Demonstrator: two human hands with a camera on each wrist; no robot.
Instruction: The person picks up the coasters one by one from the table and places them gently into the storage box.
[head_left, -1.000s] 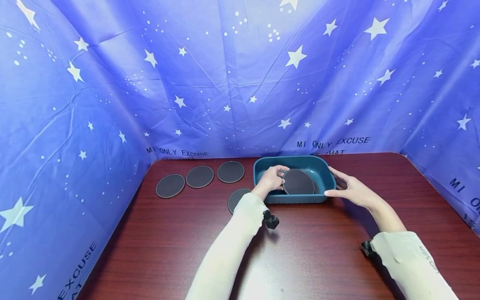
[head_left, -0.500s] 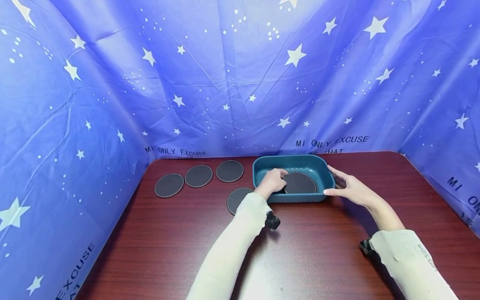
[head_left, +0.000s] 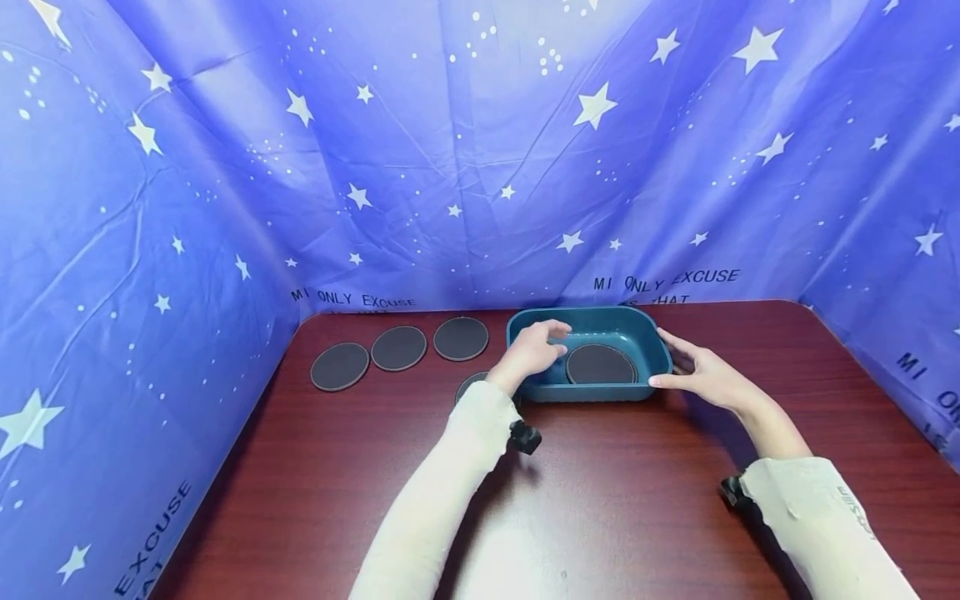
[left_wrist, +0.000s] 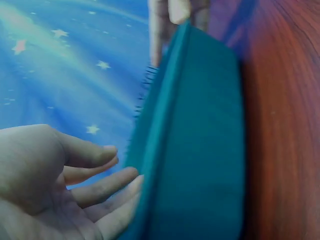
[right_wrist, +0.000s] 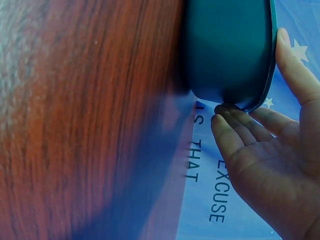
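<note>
A teal rectangular bin (head_left: 547, 392) stands near the table's back edge. A round dark coaster (head_left: 602, 365) with a thin pale edge lies flat inside it; whether others lie beneath, I cannot tell. Over the bin's left part hovers my left hand (head_left: 534, 350), fingers spread and holding nothing. At the bin's right end, my right hand (head_left: 705, 379) touches the outside with its thumb and fairly straight fingers. The right wrist view shows that hand's palm (right_wrist: 280, 165) apart from the wall, thumb at the rim. Another coaster (head_left: 471, 387) is partly covered by my left wrist.
Left of the bin, a row of three dark coasters lies on the reddish wooden table: a left one (head_left: 340, 367), a middle one (head_left: 399, 348) and a right one (head_left: 461, 339). Blue cloth (head_left: 465, 167) printed with stars hangs behind the table and at both sides.
My left hand lowered a coaster into the bin, let go of it and drew back up and left. The coaster now lies flat. My right hand has stayed at the bin's right end.
</note>
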